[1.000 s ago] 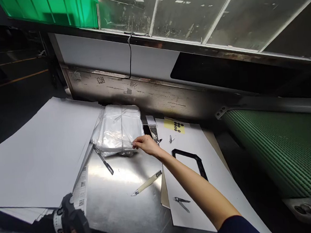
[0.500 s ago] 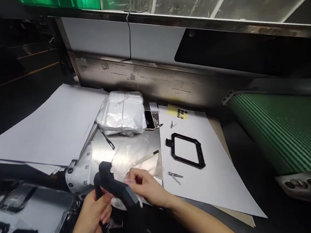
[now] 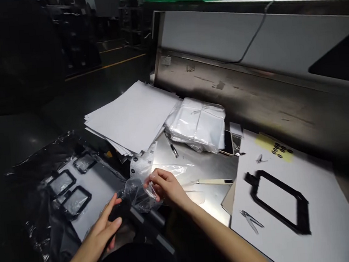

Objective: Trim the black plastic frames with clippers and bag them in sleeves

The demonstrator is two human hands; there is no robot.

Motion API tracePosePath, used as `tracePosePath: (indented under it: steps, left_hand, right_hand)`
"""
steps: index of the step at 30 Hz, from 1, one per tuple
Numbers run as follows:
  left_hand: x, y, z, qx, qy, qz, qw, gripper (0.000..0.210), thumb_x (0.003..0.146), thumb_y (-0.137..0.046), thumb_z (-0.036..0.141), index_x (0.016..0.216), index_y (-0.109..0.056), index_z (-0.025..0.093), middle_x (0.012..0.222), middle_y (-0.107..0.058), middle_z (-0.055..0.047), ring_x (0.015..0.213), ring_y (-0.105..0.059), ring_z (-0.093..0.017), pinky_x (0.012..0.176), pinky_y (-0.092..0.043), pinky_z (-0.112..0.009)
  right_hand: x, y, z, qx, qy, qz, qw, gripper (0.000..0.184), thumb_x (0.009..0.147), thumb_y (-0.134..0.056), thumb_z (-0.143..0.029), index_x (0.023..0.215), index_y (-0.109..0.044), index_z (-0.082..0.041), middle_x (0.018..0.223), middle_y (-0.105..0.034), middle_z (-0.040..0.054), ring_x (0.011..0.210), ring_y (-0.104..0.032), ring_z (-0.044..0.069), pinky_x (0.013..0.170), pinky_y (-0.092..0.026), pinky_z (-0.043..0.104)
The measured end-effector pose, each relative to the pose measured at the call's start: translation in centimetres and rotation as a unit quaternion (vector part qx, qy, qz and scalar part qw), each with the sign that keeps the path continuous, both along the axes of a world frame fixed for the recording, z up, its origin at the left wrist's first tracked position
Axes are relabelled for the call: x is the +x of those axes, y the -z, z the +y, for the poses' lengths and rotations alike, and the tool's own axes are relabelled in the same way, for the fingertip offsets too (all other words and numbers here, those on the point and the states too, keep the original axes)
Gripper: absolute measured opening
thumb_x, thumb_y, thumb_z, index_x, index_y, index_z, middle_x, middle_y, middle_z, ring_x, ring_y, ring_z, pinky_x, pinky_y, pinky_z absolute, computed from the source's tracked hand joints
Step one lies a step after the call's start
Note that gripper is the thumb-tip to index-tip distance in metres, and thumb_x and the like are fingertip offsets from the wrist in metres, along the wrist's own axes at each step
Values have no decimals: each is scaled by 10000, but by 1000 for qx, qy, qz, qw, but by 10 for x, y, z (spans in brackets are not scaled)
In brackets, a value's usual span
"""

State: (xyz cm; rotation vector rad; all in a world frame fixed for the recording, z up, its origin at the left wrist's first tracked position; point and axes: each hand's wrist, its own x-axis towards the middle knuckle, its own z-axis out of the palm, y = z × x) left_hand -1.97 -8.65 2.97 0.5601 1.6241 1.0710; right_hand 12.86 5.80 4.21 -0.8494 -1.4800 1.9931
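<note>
My right hand (image 3: 167,186) pinches the edge of a clear plastic bag (image 3: 137,193) over the near edge of the bench. To its left, my left hand (image 3: 102,229) has its thumb and index finger stretched and spread apart. Dark angular bars of a black plastic frame (image 3: 166,244) show below the bag, mostly lost in shadow. Whether my left hand touches that frame I cannot tell. Another black frame (image 3: 274,204) with a tab at one corner lies flat on a white sheet (image 3: 323,195) at the right.
Beside that frame lie nippers (image 3: 251,220), smaller clippers (image 3: 260,159) and a yellow sheet (image 3: 265,142) with several black ovals. A cutter knife (image 3: 212,181), pen (image 3: 172,147), bundled bags (image 3: 195,123) and paper stack (image 3: 130,114) are further back. Bagged frames (image 3: 76,200) lie at left.
The view has swung left, so the bench contents appear further right. My left fingers, earlier wrapped round the black frame, are now spread. The clear bag in my right hand now shows plainly.
</note>
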Motion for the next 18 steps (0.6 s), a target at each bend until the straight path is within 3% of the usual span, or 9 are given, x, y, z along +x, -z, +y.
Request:
tracePosePath:
  steps: [2,3,5,7,8,13,18]
  left_hand:
    - [-9,6,7,-9,34,7,999,720,729,-555,361,1325,-151,344,1310,-322,-115,385,-435,-14,322,-321,-174]
    - [-16,9,10,-14,51,2,999,724,732,-549,357,1329,-143,315,1266,-363,-137,386,-442,-22,323,-319,-177]
    - [-30,14,11,-29,74,-11,997,592,742,-530,362,1260,-313,174,963,-544,-111,396,-436,-45,343,-321,-177]
    - [-44,16,6,-47,77,-11,996,426,758,-504,376,1064,-456,83,642,-504,-6,415,-418,-61,373,-328,-175]
    - [-50,16,2,-56,73,-8,996,380,767,-490,381,992,-470,75,586,-452,27,423,-413,-61,387,-332,-175]
    - [-73,17,-7,-76,84,-2,994,288,772,-484,353,921,-418,116,821,-458,-14,435,-455,-40,398,-349,-200]
    - [-96,34,-17,-103,113,-1,988,289,780,-469,362,944,-430,127,770,-504,-3,462,-512,-81,432,-380,-225]
  right_hand:
    - [-19,-4,-4,64,-80,-32,994,267,799,-438,-376,614,-401,-187,551,-436,-45,382,-341,58,385,-291,204]
    - [-25,-7,-6,103,-116,-47,987,267,790,-463,-368,600,-433,-182,560,-432,-37,430,-376,72,427,-317,215]
    - [-30,-11,-9,184,-174,-75,965,250,773,-503,-341,585,-483,-177,616,-448,-12,544,-425,103,519,-333,240]
    - [-25,-11,-13,252,-198,-109,941,238,775,-502,-315,581,-495,-178,661,-449,7,589,-406,119,556,-309,261]
    - [-21,-9,-16,277,-198,-131,931,245,789,-479,-307,580,-488,-179,652,-437,12,580,-383,123,548,-291,269]
    - [-1,16,-58,328,-196,-187,905,297,857,-321,-278,606,-453,-187,565,-420,13,482,-317,115,456,-241,257]
    - [-27,40,-108,288,-302,-81,905,434,883,-240,-419,639,-500,-170,535,-531,3,469,-491,76,435,-364,154]
